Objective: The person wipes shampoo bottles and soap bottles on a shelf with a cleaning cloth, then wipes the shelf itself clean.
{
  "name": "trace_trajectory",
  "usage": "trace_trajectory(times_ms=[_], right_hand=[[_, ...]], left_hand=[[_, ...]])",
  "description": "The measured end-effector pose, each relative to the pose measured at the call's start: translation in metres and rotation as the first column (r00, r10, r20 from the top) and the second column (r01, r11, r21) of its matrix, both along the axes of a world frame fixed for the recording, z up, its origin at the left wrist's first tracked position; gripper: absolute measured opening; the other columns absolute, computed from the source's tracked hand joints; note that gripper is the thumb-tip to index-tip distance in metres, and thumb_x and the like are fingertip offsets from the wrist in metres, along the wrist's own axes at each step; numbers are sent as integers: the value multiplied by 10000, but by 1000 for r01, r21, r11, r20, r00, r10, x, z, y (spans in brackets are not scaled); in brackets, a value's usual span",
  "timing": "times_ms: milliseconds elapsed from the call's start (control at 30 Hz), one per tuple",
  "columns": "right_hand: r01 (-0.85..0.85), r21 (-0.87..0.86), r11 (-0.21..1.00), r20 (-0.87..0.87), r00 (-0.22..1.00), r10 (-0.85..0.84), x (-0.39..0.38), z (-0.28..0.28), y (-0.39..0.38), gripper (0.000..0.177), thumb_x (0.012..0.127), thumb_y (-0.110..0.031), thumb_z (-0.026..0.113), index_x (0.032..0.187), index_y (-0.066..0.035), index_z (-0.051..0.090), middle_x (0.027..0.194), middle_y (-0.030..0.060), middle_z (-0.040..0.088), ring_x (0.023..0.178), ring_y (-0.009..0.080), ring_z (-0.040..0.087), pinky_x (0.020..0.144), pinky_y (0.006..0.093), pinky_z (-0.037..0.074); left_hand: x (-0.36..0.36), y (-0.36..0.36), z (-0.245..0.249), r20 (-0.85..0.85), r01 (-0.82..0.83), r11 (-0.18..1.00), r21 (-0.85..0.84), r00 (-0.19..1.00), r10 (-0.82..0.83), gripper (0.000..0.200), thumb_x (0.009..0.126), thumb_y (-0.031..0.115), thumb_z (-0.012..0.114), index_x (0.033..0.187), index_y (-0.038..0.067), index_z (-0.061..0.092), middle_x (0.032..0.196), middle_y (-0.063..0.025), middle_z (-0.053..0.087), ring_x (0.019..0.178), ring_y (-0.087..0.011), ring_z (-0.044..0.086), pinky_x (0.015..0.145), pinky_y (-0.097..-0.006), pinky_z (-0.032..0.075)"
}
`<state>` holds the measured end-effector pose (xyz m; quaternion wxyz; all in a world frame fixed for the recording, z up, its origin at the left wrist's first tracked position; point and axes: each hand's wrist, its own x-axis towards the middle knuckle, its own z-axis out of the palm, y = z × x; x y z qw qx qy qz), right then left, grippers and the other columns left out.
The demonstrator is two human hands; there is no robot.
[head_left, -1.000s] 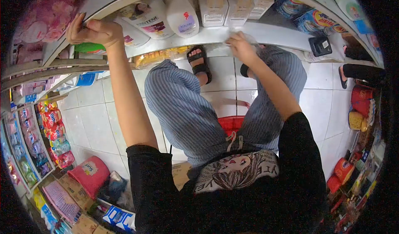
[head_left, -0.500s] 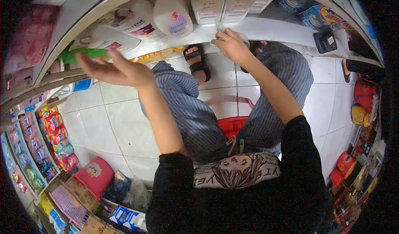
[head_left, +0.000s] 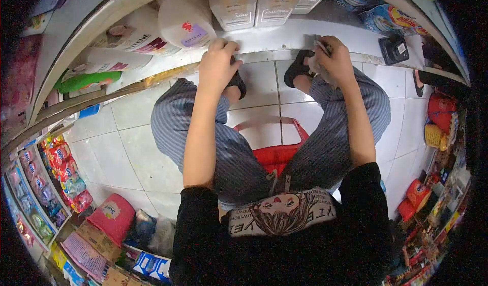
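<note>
My left hand (head_left: 218,65) is at the front edge of the white shelf (head_left: 284,46), just below a white bottle with a purple label (head_left: 185,19). Its fingers are bent, the thumb stands apart, and I see nothing in it. Over the same edge, further right, my right hand (head_left: 336,62) is closed around a crumpled greyish cloth (head_left: 319,65); part of the cloth hangs below the fingers. Pantene bottles (head_left: 137,38) lean together left of the white bottle. A green pack (head_left: 90,81) lies at the shelf's left end.
Tall pale boxes (head_left: 233,6) and blue packs (head_left: 389,19) stand along the shelf. A black tray-like item (head_left: 393,50) sits near its right edge. Between my legs is a red plastic stool or basket (head_left: 274,156). A pink bucket (head_left: 112,215) stands behind left. Another person's sandalled foot (head_left: 418,82) is at right.
My left hand has moved right, away from the green pack, to the shelf edge. My right hand has shifted right along the edge with the cloth.
</note>
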<state>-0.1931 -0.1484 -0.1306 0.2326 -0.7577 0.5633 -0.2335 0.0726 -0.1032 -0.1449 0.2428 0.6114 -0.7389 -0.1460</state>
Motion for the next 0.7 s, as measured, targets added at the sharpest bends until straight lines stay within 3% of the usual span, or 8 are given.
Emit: trace_trajectory(times_ms=[67, 167, 200, 400, 433, 467, 533, 700], right_hand=[[112, 217, 970, -9, 994, -113, -9, -1, -1, 292, 673, -225, 563, 841, 13, 553, 801, 183, 556, 694, 322, 536, 632, 342, 428], [126, 168, 978, -104, 989, -109, -3, 8, 5, 310, 660, -262, 584, 840, -12, 559, 766, 161, 569, 688, 316, 545, 616, 348, 433], [123, 167, 978, -104, 989, -106, -2, 7, 6, 310, 660, -262, 584, 840, -12, 559, 766, 161, 569, 688, 316, 545, 616, 348, 433], [-130, 142, 981, -147, 978, 151, 5, 0, 19, 246, 646, -248, 583, 839, -95, 576, 773, 143, 573, 696, 288, 551, 612, 349, 437], [-162, 177, 971, -219, 955, 199, 8, -2, 21, 302, 630, -246, 615, 870, -71, 559, 756, 117, 572, 682, 276, 554, 603, 330, 435], [-164, 177, 970, -218, 955, 201, 11, -2, 22, 302, 630, -246, 615, 870, -71, 559, 756, 117, 572, 682, 276, 554, 603, 330, 435], [-321, 272, 907, -106, 927, 360, 21, 3, 26, 328, 631, -231, 612, 915, -85, 538, 766, 112, 569, 682, 288, 549, 600, 338, 434], [-283, 348, 894, -167, 919, 356, 31, 6, 28, 428, 643, -203, 594, 1018, -92, 421, 729, 149, 549, 663, 311, 541, 576, 366, 419]], left_hand=[[-5, -4, -2, 9, -42, 997, 57, 999, 42, 222, 588, 126, 630, 780, 47, 553, 784, -109, 514, 751, -289, 511, 624, -350, 418], [-1, -6, -2, -27, -47, 994, 97, 998, 50, 199, 600, 134, 621, 774, 64, 555, 782, -88, 528, 743, -275, 518, 612, -341, 420], [-2, -6, 3, 33, -56, 993, 106, 998, 53, 182, 610, 145, 613, 769, 73, 562, 772, -73, 536, 732, -265, 522, 603, -335, 419], [-2, -5, 7, 91, -80, 992, 94, 993, 71, 141, 633, 188, 591, 742, 98, 587, 735, -35, 553, 694, -234, 534, 580, -324, 418], [-2, -5, 6, 92, -82, 992, 97, 993, 73, 137, 635, 192, 587, 735, 99, 592, 730, -35, 553, 690, -233, 535, 579, -325, 418], [-2, -6, 6, 94, -84, 992, 97, 993, 75, 137, 635, 192, 587, 735, 99, 592, 730, -35, 553, 690, -233, 535, 579, -325, 418], [-1, -5, 6, 81, -78, 990, 116, 994, 69, 149, 632, 185, 592, 751, 96, 580, 740, -44, 546, 693, -237, 532, 580, -326, 420], [-1, -3, 2, 97, -12, 998, 61, 995, 6, 187, 612, 184, 609, 763, 95, 546, 770, -45, 520, 741, -240, 514, 591, -328, 421]])
